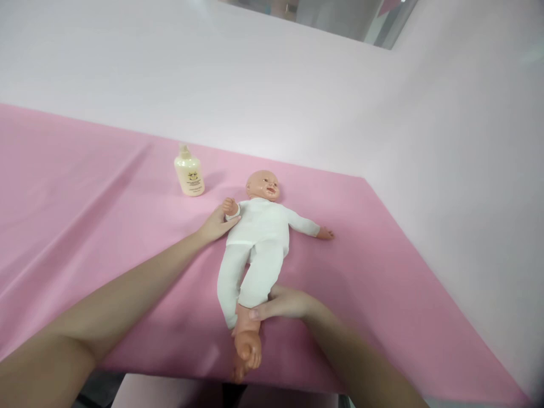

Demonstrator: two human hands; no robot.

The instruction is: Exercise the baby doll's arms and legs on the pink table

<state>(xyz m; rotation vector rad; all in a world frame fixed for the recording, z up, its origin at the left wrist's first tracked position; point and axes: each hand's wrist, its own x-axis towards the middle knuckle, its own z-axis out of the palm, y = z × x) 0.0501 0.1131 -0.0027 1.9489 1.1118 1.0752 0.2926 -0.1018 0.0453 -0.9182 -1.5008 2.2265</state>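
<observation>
A baby doll in a white long-sleeved top and white trousers lies on its back on the pink cloth, head away from me and bare feet toward me. My left hand is closed about the doll's arm at the left of the picture, its thumb along the sleeve beside the torso; some fingers are hidden behind the arm. Lower down, my right hand grips one lower leg just above the ankle, thumb on top and the other fingers underneath. The doll's other arm stretches out to the right.
Left of the doll's head stands a cream pump bottle with a dark label. The pink cloth covers the table, which meets white walls behind and at the right. A window shows at the top.
</observation>
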